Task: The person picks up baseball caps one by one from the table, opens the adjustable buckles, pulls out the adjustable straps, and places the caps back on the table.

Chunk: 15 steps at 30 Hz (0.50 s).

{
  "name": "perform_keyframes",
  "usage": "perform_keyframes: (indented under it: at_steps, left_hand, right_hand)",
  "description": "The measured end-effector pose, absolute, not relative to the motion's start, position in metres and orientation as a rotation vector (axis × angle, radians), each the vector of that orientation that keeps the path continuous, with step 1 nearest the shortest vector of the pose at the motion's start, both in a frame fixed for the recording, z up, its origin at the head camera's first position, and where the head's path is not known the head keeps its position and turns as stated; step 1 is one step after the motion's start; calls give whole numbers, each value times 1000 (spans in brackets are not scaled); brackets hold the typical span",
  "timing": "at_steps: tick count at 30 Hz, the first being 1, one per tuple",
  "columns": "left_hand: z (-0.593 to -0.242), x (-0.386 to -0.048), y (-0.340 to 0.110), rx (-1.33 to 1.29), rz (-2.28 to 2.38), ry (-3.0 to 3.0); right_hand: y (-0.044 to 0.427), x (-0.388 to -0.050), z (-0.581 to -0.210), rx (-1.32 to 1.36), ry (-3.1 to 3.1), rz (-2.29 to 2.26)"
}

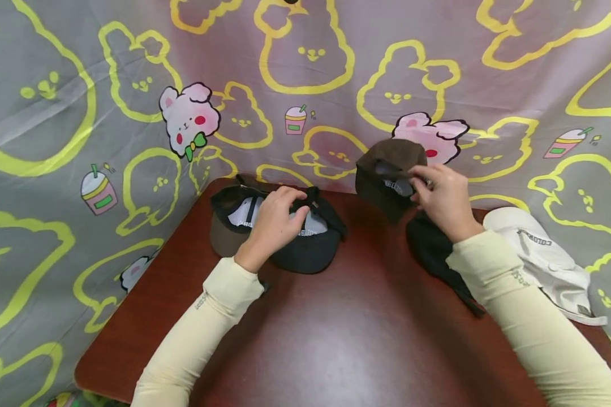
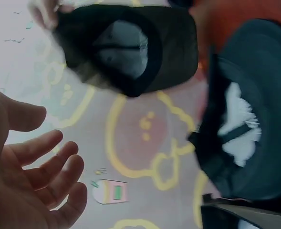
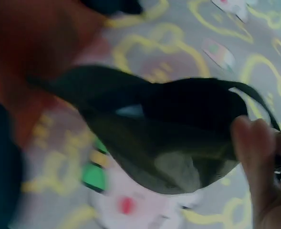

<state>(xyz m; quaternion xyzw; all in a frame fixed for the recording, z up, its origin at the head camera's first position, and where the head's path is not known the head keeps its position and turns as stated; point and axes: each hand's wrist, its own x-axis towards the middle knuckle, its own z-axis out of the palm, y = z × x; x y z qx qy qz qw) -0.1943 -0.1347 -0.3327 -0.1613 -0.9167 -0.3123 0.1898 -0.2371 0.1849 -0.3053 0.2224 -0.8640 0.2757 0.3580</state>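
Grey cloth printed with yellow-outlined bears, white rabbits and pink drink cups [image 1: 295,121] hangs behind a reddish-brown table [image 1: 336,345], where we see a person at work among several caps. We find the right hand [image 1: 442,195] pinching a brown cap [image 1: 399,151] between thumb and fingers at its back edge, near the strap, and holding it in the air by the table's far edge, tilted, its brim pointing down. Our left wrist view shows the left hand [image 2: 40,176] holding nothing, its thumb well apart from loosely bent fingers; from the head camera we see it hanging over a black cap [image 1: 308,257], which lies with its hollow facing up and white lettered lining showing. Just left of that we spot a second brown cap [image 1: 226,240], also turned hollow side up. Near the right wrist we note another black cap [image 1: 430,246], partly covered by the forearm, and beyond it a white cap [image 1: 555,265] with dark lettering at the table's right edge. Cream sleeves [image 1: 494,271] cover both arms.
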Motion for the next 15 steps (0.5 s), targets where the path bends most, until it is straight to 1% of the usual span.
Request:
perform_keyframes:
  at_steps: [3,6,11,15]
  left_hand:
    - [-342,-192,-142,-436,-846,-2627]
    - [-347,-190,-145,-442,-829,-2665]
    - [-357,-188,-145,-425,-819,-2713]
    - [-364,-188,-144,-408,-806,-2747]
  right_hand:
    - [187,-220,-339,575,-2279,763]
    - [186,-206,-364,574,-2287,740]
    - [194,-193,-394,604,-2359,678]
    - [211,-189,-412,537,-2386,659]
